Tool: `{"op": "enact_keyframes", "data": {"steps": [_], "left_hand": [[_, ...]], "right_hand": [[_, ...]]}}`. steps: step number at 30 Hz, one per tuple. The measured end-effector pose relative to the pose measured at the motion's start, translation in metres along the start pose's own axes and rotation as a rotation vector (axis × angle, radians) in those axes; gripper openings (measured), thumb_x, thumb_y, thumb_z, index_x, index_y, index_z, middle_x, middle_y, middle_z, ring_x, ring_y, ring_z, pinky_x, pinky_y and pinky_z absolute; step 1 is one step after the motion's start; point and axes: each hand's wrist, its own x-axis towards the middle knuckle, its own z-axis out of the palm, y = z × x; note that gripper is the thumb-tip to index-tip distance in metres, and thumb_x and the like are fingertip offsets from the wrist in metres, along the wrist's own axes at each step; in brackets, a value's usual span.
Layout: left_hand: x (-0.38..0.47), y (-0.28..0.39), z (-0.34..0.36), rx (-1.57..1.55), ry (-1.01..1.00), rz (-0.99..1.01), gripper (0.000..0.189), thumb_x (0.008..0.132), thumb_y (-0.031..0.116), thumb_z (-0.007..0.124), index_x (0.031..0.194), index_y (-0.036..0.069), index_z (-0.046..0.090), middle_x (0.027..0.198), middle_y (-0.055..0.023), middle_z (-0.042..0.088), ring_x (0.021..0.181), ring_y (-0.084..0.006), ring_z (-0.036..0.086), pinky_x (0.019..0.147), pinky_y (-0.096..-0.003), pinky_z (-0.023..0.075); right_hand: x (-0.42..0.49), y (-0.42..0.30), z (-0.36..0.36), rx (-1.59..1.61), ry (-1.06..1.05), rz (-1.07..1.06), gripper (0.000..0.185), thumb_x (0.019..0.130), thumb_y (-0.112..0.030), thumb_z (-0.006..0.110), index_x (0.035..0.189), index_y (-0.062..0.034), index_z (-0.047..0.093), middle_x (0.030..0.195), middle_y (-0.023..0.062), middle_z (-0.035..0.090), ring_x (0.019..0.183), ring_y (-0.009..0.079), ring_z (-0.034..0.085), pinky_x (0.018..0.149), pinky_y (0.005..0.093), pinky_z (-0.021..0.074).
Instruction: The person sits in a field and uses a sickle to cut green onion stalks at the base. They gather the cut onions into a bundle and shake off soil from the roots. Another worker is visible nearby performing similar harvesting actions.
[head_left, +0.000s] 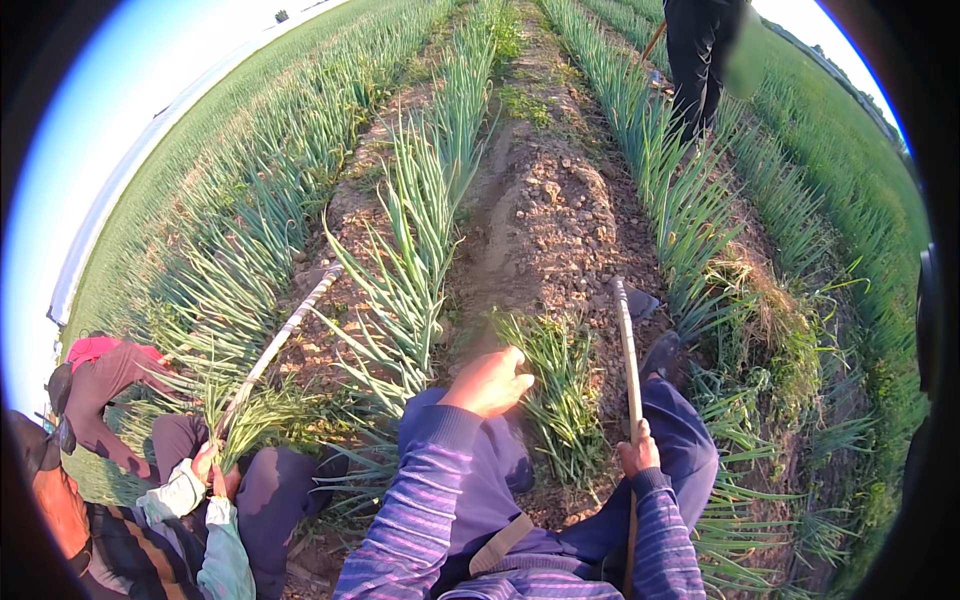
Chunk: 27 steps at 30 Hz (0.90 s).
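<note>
My right hand (639, 451) grips the wooden handle of a hoe (628, 352). The hoe's metal blade (641, 303) rests on the soil beyond a pile of cut green stalks (561, 397). My left hand (487, 381) hovers over my left thigh at the near left side of that pile. Its thumb and forefinger are apart and no object shows between them; the other fingers are partly hidden. The pile lies on the bare strip between two rows of green onions (427, 247), in front of my bent legs.
At left, a crouching co-worker (172, 517) holds a bundle of green stalks (244, 427) beside another hoe (289, 326). Another person (127, 382) bends behind. Someone in dark trousers (697, 67) stands in the right-hand rows. Cloddy soil (562, 210) runs ahead; dry weeds (765, 315) lie right.
</note>
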Motion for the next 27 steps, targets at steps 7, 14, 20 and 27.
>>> {"op": "enact_keyframes", "data": {"steps": [7, 14, 20, 27], "left_hand": [[0.0009, 0.0014, 0.0001, -0.013, -0.013, -0.038, 0.043, 0.091, 0.032, 0.062, 0.116, -0.002, 0.059, 0.103, -0.0248, 0.068, 0.097, -0.0384, 0.067, 0.086, -0.0446, 0.051], [0.0025, 0.0016, -0.0001, 0.006, -0.035, -0.051, 0.045, 0.091, 0.034, 0.062, 0.12, -0.001, 0.058, 0.11, -0.0251, 0.067, 0.104, -0.0393, 0.065, 0.089, -0.0444, 0.0503], [0.0022, 0.0008, -0.0006, -0.006, -0.047, -0.046, 0.05, 0.091, 0.035, 0.061, 0.123, -0.003, 0.056, 0.111, -0.0251, 0.067, 0.107, -0.0379, 0.065, 0.091, -0.0441, 0.05], [0.0036, -0.0024, 0.0031, 0.031, 0.013, -0.003, 0.045, 0.09, 0.029, 0.066, 0.121, -0.003, 0.057, 0.097, -0.0203, 0.071, 0.088, -0.031, 0.069, 0.079, -0.039, 0.0531]], "right_hand": [[0.0036, 0.0049, 0.0048, 0.023, -0.007, 0.057, 0.081, 0.079, -0.028, 0.064, 0.149, -0.0055, 0.03, 0.113, 0.0296, 0.061, 0.104, 0.0443, 0.063, 0.089, 0.0479, 0.0503], [0.0, 0.0005, 0.0014, 0.059, -0.003, 0.05, 0.081, 0.079, -0.02, 0.069, 0.147, 0.0022, 0.031, 0.116, 0.0347, 0.062, 0.109, 0.0463, 0.063, 0.094, 0.0465, 0.0503], [-0.0003, -0.0028, 0.0014, 0.035, 0.012, 0.046, 0.069, 0.079, -0.02, 0.069, 0.136, 0.001, 0.035, 0.107, 0.0358, 0.064, 0.103, 0.0483, 0.064, 0.09, 0.0502, 0.0517], [0.0032, 0.0032, 0.0076, 0.015, -0.012, 0.071, 0.069, 0.08, -0.023, 0.064, 0.141, -0.0095, 0.034, 0.107, 0.031, 0.062, 0.1, 0.0468, 0.064, 0.087, 0.0521, 0.0513]]}}
